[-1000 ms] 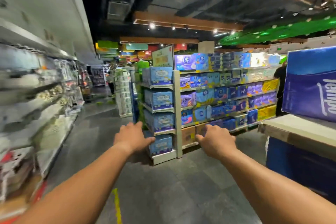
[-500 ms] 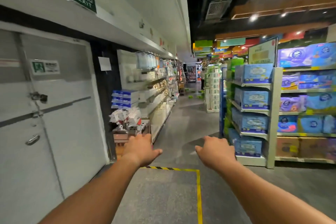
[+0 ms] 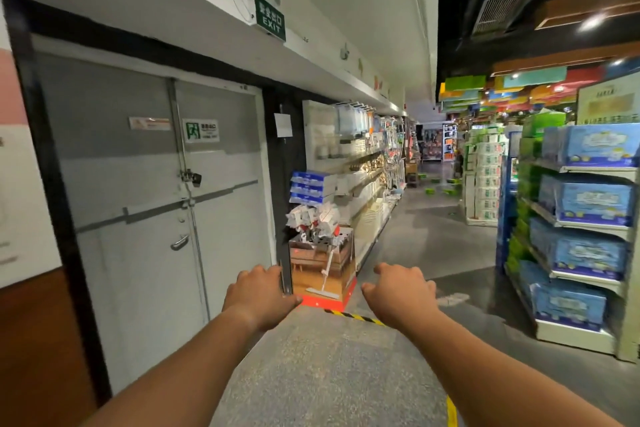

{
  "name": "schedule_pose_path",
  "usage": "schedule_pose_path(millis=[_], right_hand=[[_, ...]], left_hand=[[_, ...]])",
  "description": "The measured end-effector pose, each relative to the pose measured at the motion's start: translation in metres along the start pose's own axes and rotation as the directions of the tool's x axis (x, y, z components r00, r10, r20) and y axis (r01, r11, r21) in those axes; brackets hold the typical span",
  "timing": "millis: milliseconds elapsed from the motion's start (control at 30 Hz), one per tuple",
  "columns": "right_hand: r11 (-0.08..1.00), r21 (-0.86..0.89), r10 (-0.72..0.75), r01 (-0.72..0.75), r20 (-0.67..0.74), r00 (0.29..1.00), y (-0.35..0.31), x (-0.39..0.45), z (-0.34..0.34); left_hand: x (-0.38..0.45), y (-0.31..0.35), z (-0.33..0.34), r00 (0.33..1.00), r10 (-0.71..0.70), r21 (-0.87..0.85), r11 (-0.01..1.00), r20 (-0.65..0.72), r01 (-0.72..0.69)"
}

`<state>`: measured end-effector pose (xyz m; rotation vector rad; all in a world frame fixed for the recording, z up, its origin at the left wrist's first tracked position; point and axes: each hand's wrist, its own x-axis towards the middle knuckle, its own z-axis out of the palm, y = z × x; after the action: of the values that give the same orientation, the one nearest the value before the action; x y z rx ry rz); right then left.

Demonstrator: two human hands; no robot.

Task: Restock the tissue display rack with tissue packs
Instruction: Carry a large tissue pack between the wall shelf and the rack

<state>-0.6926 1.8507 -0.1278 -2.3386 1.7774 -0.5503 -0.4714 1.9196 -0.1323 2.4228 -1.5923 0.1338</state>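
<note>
Left hand (image 3: 258,298), right hand (image 3: 398,295) both empty, fingers loosely curled, outstretched toward grey double exit door (image 3: 156,211). White metal tissue rack (image 3: 588,274) with blue tissue packs (image 3: 588,204) far right. Restocking apparently not begun; no pack in hand.

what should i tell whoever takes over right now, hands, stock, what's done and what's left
Left hand: loosely curled, holds nothing.
Right hand: the same, held out over the floor.
Tissue rack: off to the right, its shelves filled with blue tissue packs.
Straight ahead: grey double door under the exit sign.
Done: no pack in hand.
Left: fetch packs, carry them to the rack, shelve them.
</note>
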Motion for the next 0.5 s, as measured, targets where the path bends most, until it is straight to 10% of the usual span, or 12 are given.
schedule_pose_path(millis=[500], right_hand=[[0.999,-0.002,-0.034,0.034,-0.008,0.999,-0.009,0.121,0.054]], left_hand=[[0.121,-0.008,0.051,0.999,0.004,-0.034,0.999,0.036,-0.003]])
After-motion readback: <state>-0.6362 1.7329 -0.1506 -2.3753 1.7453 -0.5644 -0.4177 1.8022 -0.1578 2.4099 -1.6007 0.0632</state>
